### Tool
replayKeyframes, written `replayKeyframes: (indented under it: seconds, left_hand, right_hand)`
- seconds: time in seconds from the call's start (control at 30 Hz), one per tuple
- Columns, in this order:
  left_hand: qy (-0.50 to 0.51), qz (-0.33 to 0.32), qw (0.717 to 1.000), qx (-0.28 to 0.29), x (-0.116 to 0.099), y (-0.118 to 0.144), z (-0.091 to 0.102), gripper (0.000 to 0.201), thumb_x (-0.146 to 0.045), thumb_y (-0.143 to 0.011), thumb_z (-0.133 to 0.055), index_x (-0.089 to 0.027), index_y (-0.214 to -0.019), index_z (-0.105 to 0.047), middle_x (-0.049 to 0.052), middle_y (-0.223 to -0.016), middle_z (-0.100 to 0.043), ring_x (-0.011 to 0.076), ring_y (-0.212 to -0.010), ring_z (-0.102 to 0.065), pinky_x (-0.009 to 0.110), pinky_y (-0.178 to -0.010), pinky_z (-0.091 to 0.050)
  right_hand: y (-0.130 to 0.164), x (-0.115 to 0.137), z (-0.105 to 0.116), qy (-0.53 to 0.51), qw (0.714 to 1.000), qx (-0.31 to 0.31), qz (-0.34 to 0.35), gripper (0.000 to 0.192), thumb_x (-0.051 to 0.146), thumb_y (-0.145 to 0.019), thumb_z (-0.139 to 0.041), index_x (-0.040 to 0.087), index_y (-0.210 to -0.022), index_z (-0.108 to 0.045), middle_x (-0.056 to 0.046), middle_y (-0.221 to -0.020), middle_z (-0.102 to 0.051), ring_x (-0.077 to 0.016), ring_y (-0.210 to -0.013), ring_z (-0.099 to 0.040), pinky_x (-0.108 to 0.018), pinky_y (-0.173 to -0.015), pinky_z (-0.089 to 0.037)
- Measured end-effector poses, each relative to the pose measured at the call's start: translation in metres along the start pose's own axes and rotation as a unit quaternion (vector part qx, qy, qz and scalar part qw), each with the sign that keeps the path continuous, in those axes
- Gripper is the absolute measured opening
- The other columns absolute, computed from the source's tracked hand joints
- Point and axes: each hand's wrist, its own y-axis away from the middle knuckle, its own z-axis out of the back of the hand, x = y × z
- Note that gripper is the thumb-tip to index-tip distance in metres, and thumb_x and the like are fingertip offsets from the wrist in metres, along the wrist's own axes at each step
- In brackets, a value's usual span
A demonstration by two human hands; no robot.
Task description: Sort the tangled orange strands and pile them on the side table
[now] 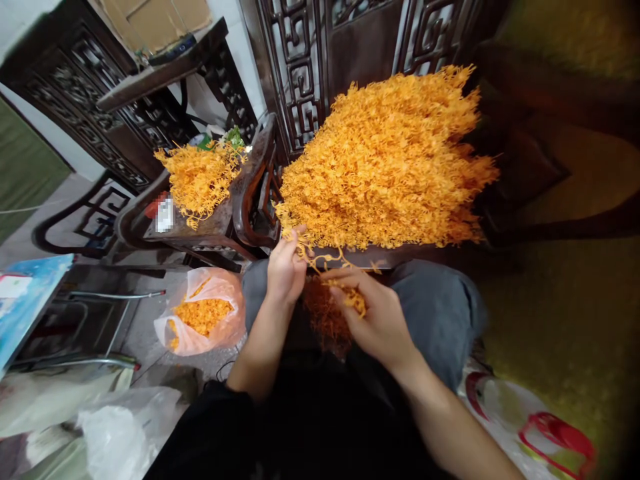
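Big heap: a wide mound of orange plastic sprigs (390, 160), frilly and spiky, fills the dark wooden seat (400, 255) ahead and reaches its near edge.
Carved screen: dark latticed wood panels (300, 73) stand behind the heap.
Small heap: a looser clump of the same sprigs (200, 177) lies on the side table (210, 230), toward its far edge.
Bag: a thin translucent orange plastic bag (200, 320) on the floor at the left holds small orange bits (loosely piled).
Lap pile: a darker orange tangle (325, 320) sits between the knees in grey trousers.
Strand: one thin, branching orange sprig (320, 257) runs roughly left to right between the hands, just at the seat's near edge, its long axis tilting down toward the right.
Left hand (286, 267): fingers pressed together, pinching the strand's left end.
Right hand (375, 313): curled round a small orange cluster, thumb and forefinger nipping the strand.
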Motion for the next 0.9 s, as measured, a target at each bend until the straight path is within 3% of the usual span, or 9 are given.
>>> replayKeyframes:
  seconds: [0.13,0.3,0.37,0.5,0.6,0.73,0.8,0.9]
  left_hand:
    - [-0.037,0.019,0.998,0.056,-0.001,0.016,-0.006,0.026,-0.030,-0.089,-0.066,-0.018,-0.110,-0.075,0.008,-0.098,-0.070,0.0158,-0.079,-0.063,0.029,-0.074,-0.054]
    - [-0.032,0.033,0.997,0.067,-0.005,0.029,-0.010,0.027,-0.031,-0.084,-0.072,-0.016,-0.107,-0.077,0.005,-0.088,-0.071,0.0134,-0.071,-0.062,0.027,-0.073,-0.053]
    - [-0.019,0.017,0.998,0.066,-0.007,0.030,-0.009,0.025,-0.031,-0.082,-0.075,-0.016,-0.102,-0.078,0.005,-0.088,-0.072,0.0135,-0.074,-0.064,0.025,-0.074,-0.053]
    - [-0.011,0.005,0.997,0.074,-0.004,0.029,-0.006,0.021,-0.030,-0.081,-0.076,-0.016,-0.096,-0.080,0.005,-0.092,-0.074,0.0133,-0.079,-0.065,0.024,-0.075,-0.052]
    - [-0.067,-0.018,0.994,0.089,0.001,0.025,0.000,0.021,-0.034,-0.085,-0.074,-0.016,-0.093,-0.080,0.003,-0.083,-0.071,0.0117,-0.072,-0.061,0.023,-0.069,-0.049]
    - [-0.237,-0.124,0.961,0.076,-0.002,0.011,0.014,0.024,-0.038,-0.088,-0.071,-0.015,-0.084,-0.078,0.001,-0.069,-0.062,0.0093,-0.061,-0.050,0.021,-0.058,-0.040]
    - [-0.224,-0.150,0.962,0.032,-0.007,0.002,0.024,0.028,-0.042,-0.087,-0.072,-0.015,-0.086,-0.078,-0.002,-0.061,-0.055,0.0076,-0.053,-0.042,0.020,-0.050,-0.033]
    - [-0.173,-0.141,0.975,-0.006,-0.015,-0.002,0.034,0.032,-0.047,-0.087,-0.072,-0.016,-0.090,-0.078,-0.006,-0.054,-0.044,0.0062,-0.045,-0.033,0.020,-0.044,-0.026]
  right_hand:
    - [-0.021,-0.001,0.018,0.043,0.998,-0.029,0.021,0.039,0.021,-0.098,-0.065,0.022,-0.137,-0.061,-0.006,-0.112,-0.074,-0.0190,-0.101,-0.072,-0.033,-0.093,-0.057]
    - [-0.045,-0.003,0.008,0.139,0.988,0.024,0.065,0.075,0.042,-0.087,-0.080,0.014,-0.151,-0.051,-0.015,-0.122,-0.071,-0.0300,-0.110,-0.070,-0.043,-0.094,-0.058]
    - [-0.048,-0.004,0.000,0.144,0.986,0.013,0.087,0.066,0.042,-0.090,-0.077,0.014,-0.145,-0.055,-0.016,-0.124,-0.070,-0.0300,-0.114,-0.069,-0.043,-0.096,-0.058]
    - [-0.052,-0.010,-0.005,0.108,0.983,-0.036,0.141,0.015,0.026,-0.100,-0.062,0.017,-0.109,-0.070,-0.009,-0.100,-0.073,-0.0212,-0.093,-0.071,-0.034,-0.082,-0.057]
    - [-0.053,-0.014,-0.004,0.111,0.983,-0.041,0.140,0.009,0.022,-0.100,-0.061,0.018,-0.095,-0.068,-0.007,-0.092,-0.071,-0.0197,-0.086,-0.069,-0.033,-0.077,-0.055]
    - [-0.039,-0.010,0.004,0.069,0.988,-0.054,0.124,0.003,0.017,-0.095,-0.067,0.020,-0.095,-0.067,-0.004,-0.088,-0.071,-0.0169,-0.082,-0.068,-0.031,-0.074,-0.054]
    - [-0.024,-0.005,0.017,0.017,0.992,-0.095,0.082,0.008,0.014,-0.092,-0.071,0.021,-0.094,-0.067,-0.002,-0.090,-0.071,-0.0151,-0.082,-0.068,-0.029,-0.075,-0.054]
    - [-0.004,-0.001,0.038,-0.116,0.981,-0.146,-0.053,0.006,0.017,-0.092,-0.073,0.021,-0.092,-0.068,-0.002,-0.091,-0.069,-0.0130,-0.073,-0.067,-0.025,-0.062,-0.053]
